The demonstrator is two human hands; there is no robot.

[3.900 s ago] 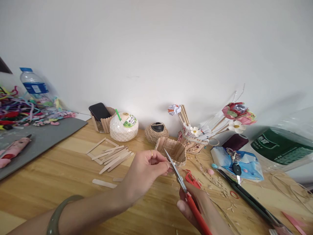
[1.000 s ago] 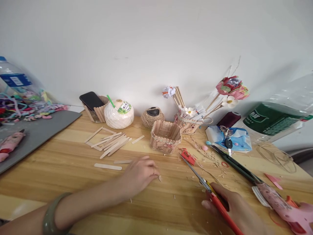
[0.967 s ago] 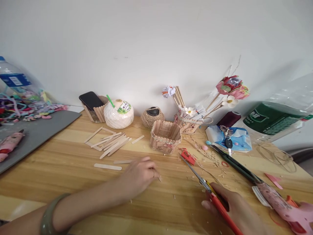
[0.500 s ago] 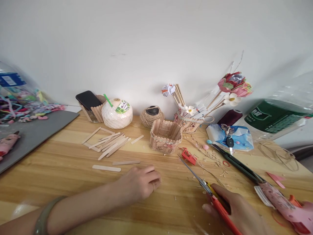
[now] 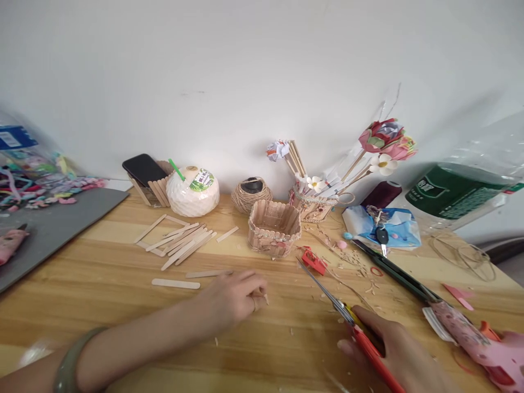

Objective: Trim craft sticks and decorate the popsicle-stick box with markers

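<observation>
My right hand is wrapped round the red-and-yellow handles of a pair of scissors, whose blades point away to the upper left and look closed. My left hand rests low over the wooden table with its fingers curled in. A tiny pale bit shows at its fingertips, but I cannot make out what they hold. Behind that hand lie two loose craft sticks, a round-ended one and a thinner one. A small box made of craft sticks stands beyond both hands.
A pile of craft sticks lies left of the box. Behind are a white coconut, a twine ball and a flower holder. To the right lie a red clip, long dark-green tongs and a pink glue gun.
My left hand's fingers have curled in more, and the hand has shifted slightly. The right hand keeps the scissors in nearly the same place. The whole view has moved a little.
</observation>
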